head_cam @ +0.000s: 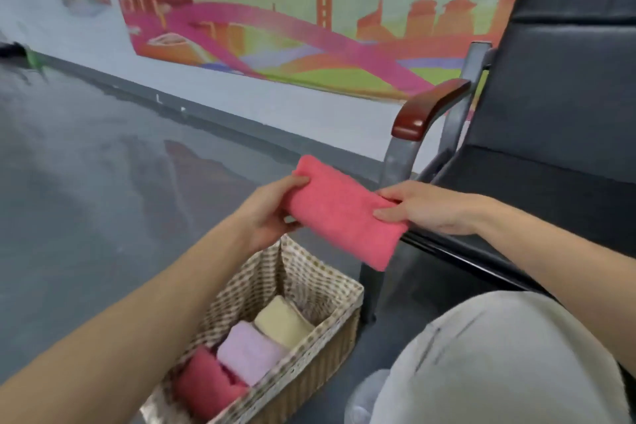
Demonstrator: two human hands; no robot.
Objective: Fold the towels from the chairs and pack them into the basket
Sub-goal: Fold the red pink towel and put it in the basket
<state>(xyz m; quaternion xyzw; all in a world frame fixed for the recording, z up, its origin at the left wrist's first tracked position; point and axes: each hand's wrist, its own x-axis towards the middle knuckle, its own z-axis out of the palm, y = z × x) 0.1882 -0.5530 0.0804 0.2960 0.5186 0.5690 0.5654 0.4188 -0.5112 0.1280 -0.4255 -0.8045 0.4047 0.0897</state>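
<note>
A folded coral-pink towel (344,213) hangs in the air between my two hands, above and beyond the basket. My left hand (272,210) grips its left end, thumb on top. My right hand (423,206) pinches its right end. Below stands a wicker basket (330,344) with a dotted cloth lining. Inside it lie three folded towels in a row: a cream one (282,322), a lilac one (247,351) and a dark pink one (206,385).
A dark padded chair (557,134) with a red-brown wooden armrest (430,110) stands at the right, its seat edge just behind the towel. My knee in light trousers (499,361) fills the lower right. Grey glossy floor stretches left; a colourful mural covers the wall.
</note>
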